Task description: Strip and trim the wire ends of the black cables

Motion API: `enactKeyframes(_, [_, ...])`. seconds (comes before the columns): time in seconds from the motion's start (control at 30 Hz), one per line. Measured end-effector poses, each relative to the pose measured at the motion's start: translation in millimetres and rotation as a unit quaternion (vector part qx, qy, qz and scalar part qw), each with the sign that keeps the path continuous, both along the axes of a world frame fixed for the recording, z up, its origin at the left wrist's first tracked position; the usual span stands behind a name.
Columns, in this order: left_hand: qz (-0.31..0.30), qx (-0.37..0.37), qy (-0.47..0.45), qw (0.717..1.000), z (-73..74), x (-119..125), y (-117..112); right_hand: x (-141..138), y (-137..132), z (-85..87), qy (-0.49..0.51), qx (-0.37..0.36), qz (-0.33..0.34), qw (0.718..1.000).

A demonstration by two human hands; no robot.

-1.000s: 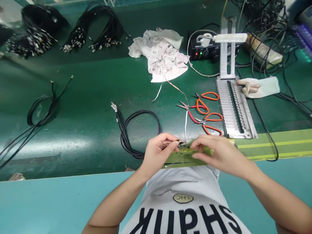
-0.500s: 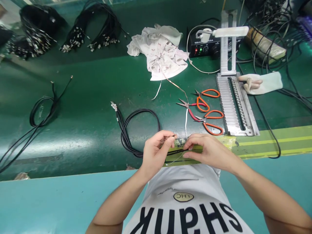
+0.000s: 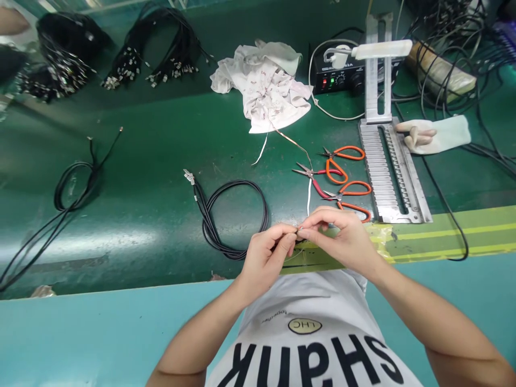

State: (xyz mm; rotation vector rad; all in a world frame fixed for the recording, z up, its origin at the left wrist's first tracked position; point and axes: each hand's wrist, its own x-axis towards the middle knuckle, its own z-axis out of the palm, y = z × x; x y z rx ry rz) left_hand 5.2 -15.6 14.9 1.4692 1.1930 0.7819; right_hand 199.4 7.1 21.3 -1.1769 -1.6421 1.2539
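Observation:
My left hand (image 3: 264, 258) and my right hand (image 3: 341, 239) meet fingertip to fingertip over the table's front edge. Both are pinched shut on the end of a thin black cable (image 3: 297, 234); the small part between the fingertips is too small to make out. A coiled black cable (image 3: 231, 217) lies on the green mat just left of my left hand. A thin white strip (image 3: 308, 196) runs from the cloth down toward my hands.
Orange-handled scissors (image 3: 342, 156) and red-handled pliers (image 3: 318, 185) lie beyond my right hand. A slotted metal jig (image 3: 389, 172), a white glove (image 3: 437, 135), a crumpled white cloth (image 3: 268, 88), a black control box (image 3: 338, 81) and cable bundles (image 3: 161, 54) sit farther back. Another looped cable (image 3: 72, 183) lies at left.
Both hands have lifted slightly from the yellow-green edge strip and drawn together, so the fingertips now touch around the cable end.

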Motion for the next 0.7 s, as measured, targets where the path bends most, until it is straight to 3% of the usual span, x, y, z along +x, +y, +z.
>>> enactKeyframes(0.13, [0.034, 0.005, 0.011, 0.999, -3.0, 2.3, -1.0, -0.5, -4.3, -2.2, -0.026, -0.006, -0.034, 0.999])
enactKeyframes(0.23, [0.049, 0.052, 0.047, 0.996, -6.4, 6.4, -1.3, 1.4, -8.9, -1.8, -0.08, 0.03, -0.044, 0.995])
enactKeyframes(0.4, [0.02, 0.109, 0.093, 0.989, -14.2, 12.6, -0.8, 16.2, -10.1, -1.3, -0.174, 0.091, 0.025, 0.98])
enactKeyframes(0.47, [0.019, 0.102, 0.1, 0.99, -17.3, 12.5, -0.2, 30.3, 1.2, -3.5, -0.208, 0.111, 0.024, 0.972])
enactKeyframes(0.53, [0.026, 0.076, 0.096, 0.992, -19.3, 10.7, 0.2, 49.3, 22.9, -7.7, -0.25, 0.135, -0.021, 0.959])
enactKeyframes(0.63, [0.025, 0.028, 0.063, 0.997, -19.5, 6.3, 0.4, 77.6, 64.6, -15.3, -0.342, 0.169, -0.112, 0.917])
enactKeyframes(0.7, [0.027, 0.011, 0.039, 0.999, -18.0, 3.9, 0.2, 88.1, 86.4, -18.9, -0.391, 0.186, -0.128, 0.892])
